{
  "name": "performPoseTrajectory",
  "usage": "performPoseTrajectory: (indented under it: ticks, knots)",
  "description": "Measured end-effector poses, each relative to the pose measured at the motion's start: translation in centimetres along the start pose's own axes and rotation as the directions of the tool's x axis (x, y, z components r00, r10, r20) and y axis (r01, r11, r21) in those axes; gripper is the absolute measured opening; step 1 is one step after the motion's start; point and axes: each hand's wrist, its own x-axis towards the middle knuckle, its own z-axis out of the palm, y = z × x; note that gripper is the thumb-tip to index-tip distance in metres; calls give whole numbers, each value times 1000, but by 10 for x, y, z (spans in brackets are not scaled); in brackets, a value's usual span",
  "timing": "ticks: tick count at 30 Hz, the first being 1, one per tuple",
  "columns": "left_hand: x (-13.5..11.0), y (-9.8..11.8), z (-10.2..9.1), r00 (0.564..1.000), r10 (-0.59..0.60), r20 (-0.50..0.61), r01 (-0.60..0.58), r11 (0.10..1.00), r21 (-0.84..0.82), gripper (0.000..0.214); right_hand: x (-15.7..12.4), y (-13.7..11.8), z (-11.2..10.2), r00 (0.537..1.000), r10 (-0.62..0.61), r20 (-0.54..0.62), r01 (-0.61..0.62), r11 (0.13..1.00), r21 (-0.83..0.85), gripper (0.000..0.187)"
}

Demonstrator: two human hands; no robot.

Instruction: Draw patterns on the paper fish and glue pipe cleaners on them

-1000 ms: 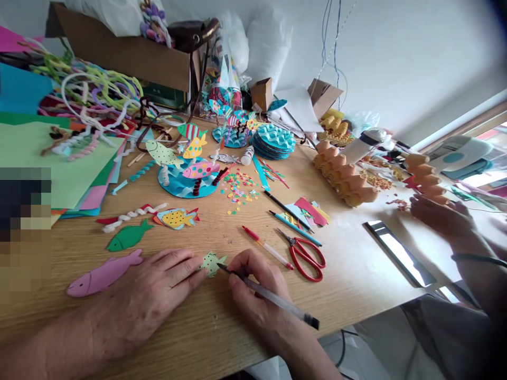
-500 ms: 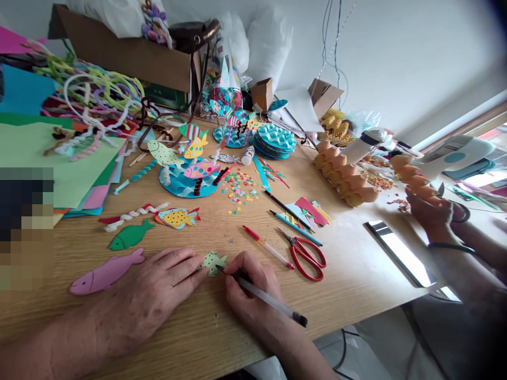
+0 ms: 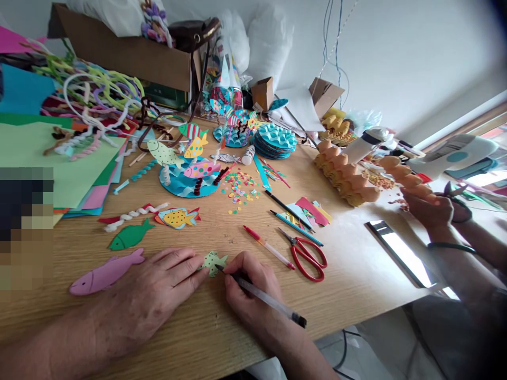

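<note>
My left hand (image 3: 154, 287) lies flat on the wooden table (image 3: 222, 327), fingers spread, its fingertips pressing the edge of a small light green dotted paper fish (image 3: 214, 260). My right hand (image 3: 249, 293) is closed around a clear pen (image 3: 265, 300), and the pen's tip touches the fish. A pink paper fish (image 3: 105, 273) lies just left of my left hand, a dark green paper fish (image 3: 129, 237) behind it.
Red scissors (image 3: 307, 254), a red pen (image 3: 269, 247) and pencils lie to the right. Finished paper fish scenes, confetti, pipe cleaners, coloured paper sheets and a cardboard box fill the back. Another person's hands (image 3: 430, 208) at the right hold egg-carton pieces and scissors.
My right hand has shifted slightly left, and the pen now lies flatter. The other person's hands have lifted an egg-carton strip and taken up scissors.
</note>
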Motion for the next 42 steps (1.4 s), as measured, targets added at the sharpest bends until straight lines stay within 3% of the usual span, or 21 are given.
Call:
performPoseTrajectory:
  ticks: [6, 23, 30, 42]
  knots:
    - [3, 2, -3, 997, 30, -73, -26, 998, 62, 56, 0, 0, 0, 1000, 3, 15, -3, 1000, 8, 10]
    - [8, 3, -6, 996, 41, -80, -34, 996, 83, 54, 1, -1, 0, 999, -33, -28, 32, 999, -27, 10]
    - [3, 1, -2, 999, 19, -35, -16, 996, 84, 58, 0, -2, 1, 996, -67, -66, 64, 997, -41, 11]
    - [5, 3, -4, 992, 34, -118, -23, 996, 89, 54, 0, 1, 2, 997, -60, -52, 57, 997, -42, 11]
